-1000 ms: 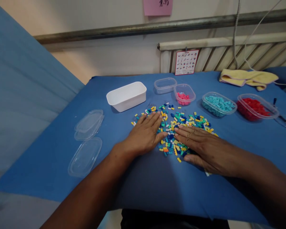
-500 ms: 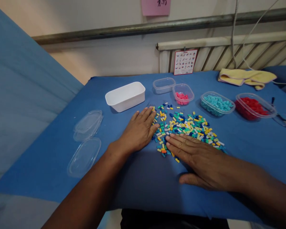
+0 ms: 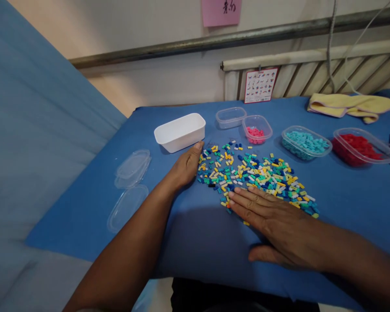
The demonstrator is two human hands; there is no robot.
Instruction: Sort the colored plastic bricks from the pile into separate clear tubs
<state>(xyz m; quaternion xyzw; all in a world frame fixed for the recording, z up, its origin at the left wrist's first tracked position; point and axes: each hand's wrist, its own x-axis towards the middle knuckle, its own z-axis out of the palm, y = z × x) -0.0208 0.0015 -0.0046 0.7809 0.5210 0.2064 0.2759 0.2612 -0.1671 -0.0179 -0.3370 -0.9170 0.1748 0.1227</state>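
A spread of several small bricks (image 3: 256, 175) in blue, yellow, green and white lies on the blue table cloth (image 3: 195, 242). My left hand (image 3: 185, 167) stands on edge at the pile's left border, fingers together and stretched out toward the white tub (image 3: 180, 131). My right hand (image 3: 273, 221) lies flat and open on the cloth along the pile's near edge, fingertips touching the nearest bricks. Neither hand holds anything.
Behind the pile stand an empty clear tub (image 3: 231, 117), a tub of pink bricks (image 3: 257, 128), one of turquoise bricks (image 3: 306, 142) and one of red bricks (image 3: 362, 146). Clear lids (image 3: 130, 182) lie at the left. A yellow cloth (image 3: 351, 105) lies far right.
Both hands slid off the pile: the left moved left and turned on edge, the right drew back toward me. The bricks are spread wider to the right.
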